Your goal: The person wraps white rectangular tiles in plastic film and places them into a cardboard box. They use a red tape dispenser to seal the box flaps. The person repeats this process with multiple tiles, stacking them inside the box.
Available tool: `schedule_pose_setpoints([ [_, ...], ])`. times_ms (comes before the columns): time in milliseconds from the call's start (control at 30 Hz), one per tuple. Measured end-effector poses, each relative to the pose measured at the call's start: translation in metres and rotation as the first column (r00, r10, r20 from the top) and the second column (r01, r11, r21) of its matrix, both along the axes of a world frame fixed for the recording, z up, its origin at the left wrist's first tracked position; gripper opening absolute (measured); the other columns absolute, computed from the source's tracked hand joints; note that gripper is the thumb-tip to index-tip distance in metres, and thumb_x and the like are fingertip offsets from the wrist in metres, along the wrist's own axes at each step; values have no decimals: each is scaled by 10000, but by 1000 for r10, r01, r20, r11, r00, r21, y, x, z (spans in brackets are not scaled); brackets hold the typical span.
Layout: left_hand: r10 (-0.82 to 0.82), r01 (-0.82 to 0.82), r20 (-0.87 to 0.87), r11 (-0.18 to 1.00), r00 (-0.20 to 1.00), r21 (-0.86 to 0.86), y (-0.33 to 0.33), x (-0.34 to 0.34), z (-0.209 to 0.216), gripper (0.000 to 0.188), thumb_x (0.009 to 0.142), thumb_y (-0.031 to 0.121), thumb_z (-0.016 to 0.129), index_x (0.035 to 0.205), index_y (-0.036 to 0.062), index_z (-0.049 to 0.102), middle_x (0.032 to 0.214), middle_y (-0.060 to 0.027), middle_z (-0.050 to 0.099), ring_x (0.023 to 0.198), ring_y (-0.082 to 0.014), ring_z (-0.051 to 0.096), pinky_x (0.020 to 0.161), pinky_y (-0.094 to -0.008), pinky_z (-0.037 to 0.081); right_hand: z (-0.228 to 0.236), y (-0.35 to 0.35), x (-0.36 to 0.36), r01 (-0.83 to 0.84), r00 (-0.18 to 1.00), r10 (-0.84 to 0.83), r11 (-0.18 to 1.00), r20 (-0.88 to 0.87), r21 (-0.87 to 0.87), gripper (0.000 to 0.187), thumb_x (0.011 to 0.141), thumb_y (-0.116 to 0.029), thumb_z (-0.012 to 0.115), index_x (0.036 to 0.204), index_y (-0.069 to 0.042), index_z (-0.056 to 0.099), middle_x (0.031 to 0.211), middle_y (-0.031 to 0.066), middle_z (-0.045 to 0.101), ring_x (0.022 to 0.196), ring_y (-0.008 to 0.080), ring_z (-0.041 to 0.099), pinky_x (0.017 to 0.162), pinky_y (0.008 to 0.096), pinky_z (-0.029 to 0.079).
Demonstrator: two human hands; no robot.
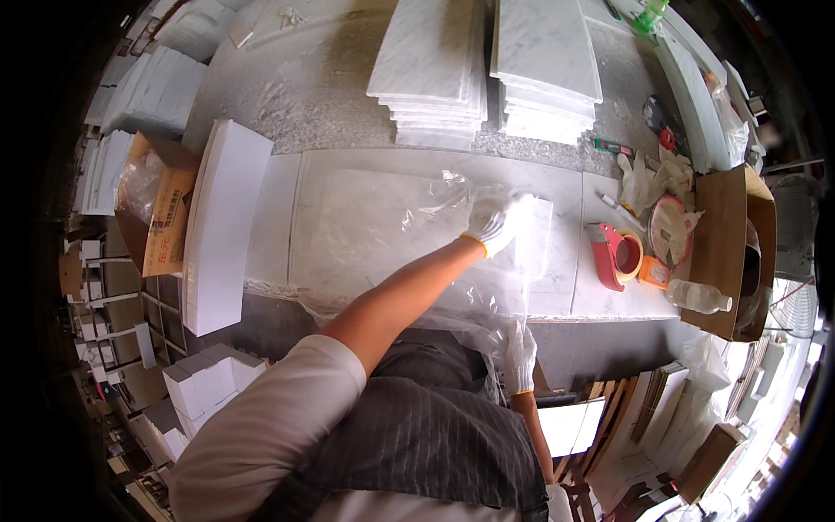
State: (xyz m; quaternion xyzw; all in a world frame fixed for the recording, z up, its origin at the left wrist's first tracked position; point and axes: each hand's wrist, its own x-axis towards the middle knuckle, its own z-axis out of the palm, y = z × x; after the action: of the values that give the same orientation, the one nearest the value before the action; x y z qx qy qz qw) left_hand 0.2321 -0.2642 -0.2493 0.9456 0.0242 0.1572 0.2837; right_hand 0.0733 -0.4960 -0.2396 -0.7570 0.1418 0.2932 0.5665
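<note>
A thin clear plastic sheet or bag [396, 217] lies crumpled over the pale marble surface before me, hanging past the near edge. My left hand [496, 219], in a white knit glove, reaches across with its fingers curled closed on the plastic. Lower down, close to my body at the table edge, my right hand [521, 358] wears the same kind of glove. Its fingers are pressed together on the hanging plastic. A pale marble tile [537, 242] shows beside my left hand; how far it runs under the film is hard to make out.
Two stacks of marble tiles [426, 52] [544, 52] stand at the far side. To the right are a red tape dispenser [606, 257], a plastic bottle [698, 297], gloves [639, 183] and a cardboard box [718, 252]. At left stand a long white box [222, 230] and an open carton [170, 222].
</note>
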Motion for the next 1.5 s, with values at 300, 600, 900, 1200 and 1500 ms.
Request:
schedule_pose_setpoints([
  [300, -269, 267, 37, 962, 962, 48, -43, -15, -18, 455, 920, 204, 603, 1368, 143, 552, 1254, -94, 610, 1243, -295, 515, 1136, -487, 323, 48, 22, 15, 160, 751, -60, 983, 658, -92, 319, 942, -50, 600, 1252, 12, 561, 1119, 175, 662, 967, 238, 658, 919, 348, 511],
  [600, -412, 383, -13, 835, 911, 394, 64, -64, -13, 385, 929, 196, 597, 1299, 93, 577, 1321, -114, 577, 1285, -280, 502, 1108, -449, 386, -17, 73, 137, -26, 421, 612, 746, 670, -666, 429, 940, -249, 578, 1341, -97, 581, 1380, 157, 553, 1302, 374, 480, 1093, 492, 354],
  [900, 702, -500, -231, 663, 673, 557, 259, -170, 24, 548, 871, 400, 655, 1333, 135, 525, 1261, -146, 566, 1142, -362, 549, 976, -487, 441, -12, 81, 138, 77, 687, 436, 752, 582, -655, 692, 893, -389, 665, 1474, -102, 424, 1429, 211, 455, 1267, 396, 451, 1056, 487, 376],
  [1200, 791, -805, -344, 576, 506, 140, 212, -202, -7, 783, 736, 417, 794, 1381, 109, 475, 1259, -234, 547, 1200, -431, 484, 954, -519, 448, 0, 90, 158, 44, 753, 394, 769, 527, -638, 687, 837, -359, 717, 1426, -104, 471, 1239, 174, 595, 1150, 361, 547, 985, 450, 436],
  [1500, 764, -841, -386, 537, 517, -63, 202, -211, 18, 613, 712, 380, 839, 1177, 30, 646, 1125, -135, 674, 990, -281, 630, 858, -393, 503, -21, 63, 183, 65, 798, 245, 873, 550, -483, 798, 764, -272, 790, 1448, -83, 425, 1227, 152, 633, 1014, 295, 643, 898, 404, 489],
])
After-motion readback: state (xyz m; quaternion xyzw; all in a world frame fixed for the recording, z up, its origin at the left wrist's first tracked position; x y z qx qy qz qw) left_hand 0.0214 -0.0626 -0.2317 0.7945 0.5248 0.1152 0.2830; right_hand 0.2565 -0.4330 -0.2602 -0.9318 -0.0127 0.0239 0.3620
